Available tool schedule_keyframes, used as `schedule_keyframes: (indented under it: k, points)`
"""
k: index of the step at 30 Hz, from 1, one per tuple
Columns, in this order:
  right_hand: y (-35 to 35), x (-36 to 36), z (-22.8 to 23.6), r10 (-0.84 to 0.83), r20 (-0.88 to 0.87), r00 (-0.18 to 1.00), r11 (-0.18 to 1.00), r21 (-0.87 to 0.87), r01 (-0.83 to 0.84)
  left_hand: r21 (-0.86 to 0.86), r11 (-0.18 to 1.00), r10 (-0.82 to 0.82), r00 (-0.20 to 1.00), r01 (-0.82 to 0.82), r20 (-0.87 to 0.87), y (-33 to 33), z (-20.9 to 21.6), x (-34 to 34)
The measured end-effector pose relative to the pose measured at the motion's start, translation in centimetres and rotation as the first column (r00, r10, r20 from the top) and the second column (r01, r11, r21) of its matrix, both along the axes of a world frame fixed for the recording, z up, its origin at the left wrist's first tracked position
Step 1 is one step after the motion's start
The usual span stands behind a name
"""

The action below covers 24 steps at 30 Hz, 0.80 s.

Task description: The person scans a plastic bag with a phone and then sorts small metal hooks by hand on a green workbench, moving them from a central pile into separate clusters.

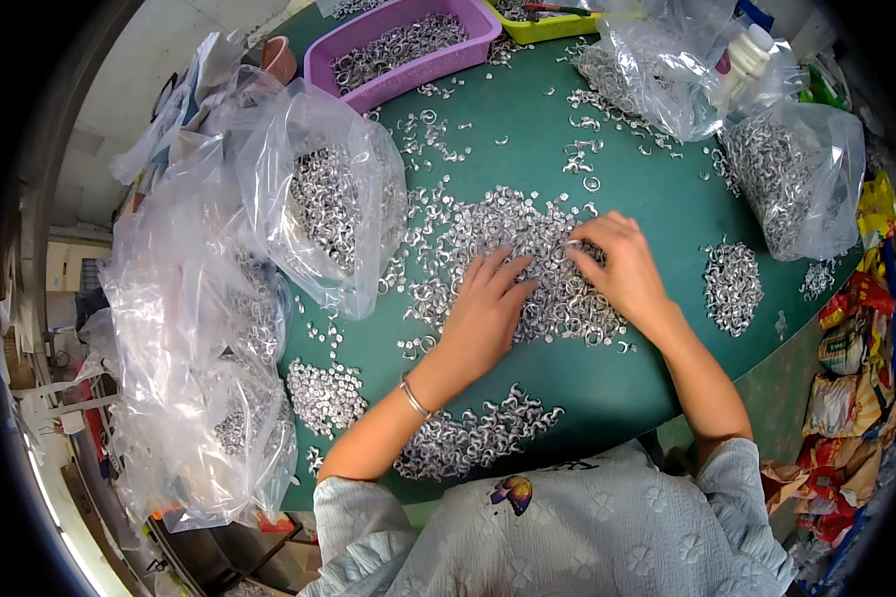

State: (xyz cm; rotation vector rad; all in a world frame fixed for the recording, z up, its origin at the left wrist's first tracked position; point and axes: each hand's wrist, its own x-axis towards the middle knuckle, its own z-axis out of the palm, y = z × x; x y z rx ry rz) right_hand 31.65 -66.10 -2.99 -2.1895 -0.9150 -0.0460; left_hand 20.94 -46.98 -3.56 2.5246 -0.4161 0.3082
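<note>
A large heap of small silver metal pieces (543, 234), many curved or ring-like, covers the middle of the green table. My left hand (486, 306) lies over the heap's near left part, palm down, fingers apart and fingertips touching the pieces. At the heap's right side my right hand (619, 261) is curled, thumb and forefinger close together with a small silver piece between them; its exact kind is too small to make out. Nearer my body sits a sorted pile of curved silver pieces (478, 438). Left of it is a pile of small chunky silver pieces (327, 398).
Another silver pile (733, 289) lies at the right. Clear plastic bags of pieces stand at the left (329, 199) and far right (791, 179). At the back are a purple bin (403, 75), a yellow-green tray (543, 28) and a white bottle (747, 55).
</note>
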Motion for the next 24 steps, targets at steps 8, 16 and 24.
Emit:
schedule_keyframes:
  k: [8,16,24]
  points:
    - [-2.7,-2.8,1.4,-0.059,0.062,0.996,0.997,0.050,0.056,-0.134,0.977,0.172,0.985,-0.167,0.029,-1.2,0.6,-2.2]
    - [-2.7,-11.3,0.0,0.342,-0.203,0.917,0.920,-0.125,-0.371,-0.090,0.996,0.021,1.000,-0.021,0.004,-3.6,-0.1,-0.8]
    - [-1.9,-4.7,1.4,-0.117,-0.032,0.993,0.991,0.069,0.119,-0.047,0.997,-0.066,0.998,0.067,0.025,-4.2,-1.2,0.3]
